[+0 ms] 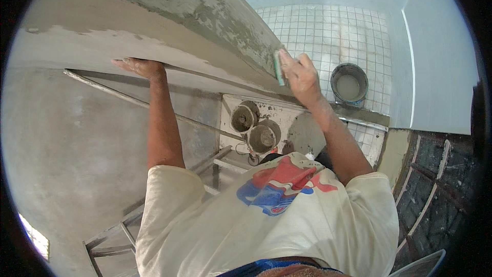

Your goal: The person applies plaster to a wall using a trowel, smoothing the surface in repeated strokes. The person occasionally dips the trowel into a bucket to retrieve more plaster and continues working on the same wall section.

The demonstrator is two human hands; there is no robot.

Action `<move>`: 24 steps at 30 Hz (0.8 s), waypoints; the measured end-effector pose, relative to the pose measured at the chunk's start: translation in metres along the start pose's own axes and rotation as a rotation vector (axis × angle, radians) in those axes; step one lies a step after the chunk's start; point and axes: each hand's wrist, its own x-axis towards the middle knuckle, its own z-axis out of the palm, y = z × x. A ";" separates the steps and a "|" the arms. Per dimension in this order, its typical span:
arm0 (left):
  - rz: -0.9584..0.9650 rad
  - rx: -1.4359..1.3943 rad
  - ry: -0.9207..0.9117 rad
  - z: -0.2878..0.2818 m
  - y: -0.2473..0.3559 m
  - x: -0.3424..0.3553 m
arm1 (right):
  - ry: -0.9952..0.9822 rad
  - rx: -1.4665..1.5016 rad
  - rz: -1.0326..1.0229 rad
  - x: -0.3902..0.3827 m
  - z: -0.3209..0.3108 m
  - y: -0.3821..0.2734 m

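Observation:
My left hand [138, 66] rests with fingers stretched out along the lower edge of a plastered wall section [128, 20], which has a band of darker grey mortar along it. My right hand [300, 77] grips a flat green tool [279, 72] pressed to the mortar edge at the right end of that band; its exact kind is partly hidden by my fingers.
A bucket of grey liquid [348, 84] stands on white tiles [328, 25]. Two mortar-stained buckets [243, 118] sit below me, near a metal ladder-like frame [110, 249]. A long pole [107, 88] leans diagonally at left. A pale blue wall [435, 61] rises at right.

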 end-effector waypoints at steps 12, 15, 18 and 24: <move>-0.164 -0.034 -0.132 -0.011 0.030 0.004 | 0.287 0.467 1.390 -0.218 -0.040 0.186; -0.171 -0.003 -0.160 -0.023 0.029 0.002 | 0.347 0.605 1.555 -0.248 -0.061 0.210; -0.169 0.027 -0.195 -0.024 0.035 -0.006 | 0.396 0.488 1.433 -0.270 -0.065 0.242; -0.188 0.115 -0.287 -0.028 0.034 -0.017 | 0.212 0.277 0.982 -0.324 -0.074 0.379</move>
